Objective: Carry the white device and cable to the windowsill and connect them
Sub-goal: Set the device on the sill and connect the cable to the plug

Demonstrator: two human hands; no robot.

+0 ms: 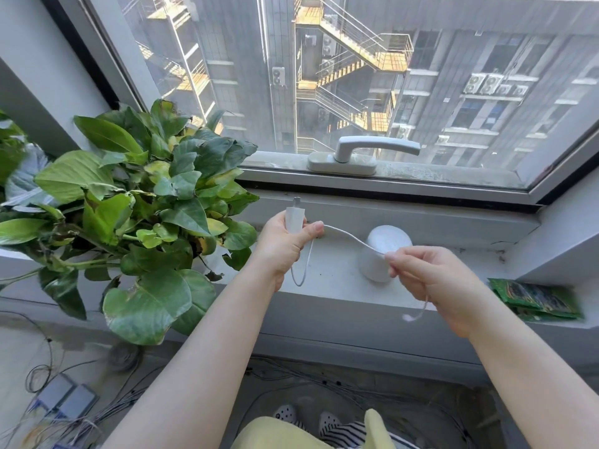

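A white round device (pixel 381 251) stands on the windowsill (pixel 340 286) below the window handle. My left hand (pixel 285 241) holds a white plug block (pixel 294 217) with its metal connector pointing up. The thin white cable (pixel 343 234) runs from that hand across to my right hand (pixel 431 280), which pinches it just in front of the device. A loop of cable hangs below my left hand, and the free cable end (pixel 407 317) dangles under my right hand. Cable and device are apart.
A large leafy potted plant (pixel 139 205) fills the left of the sill. Green packets (pixel 534 298) lie at the sill's right end. The window handle (pixel 359 153) sits behind the device. Wires and grey boxes (pixel 64 400) cover the floor below.
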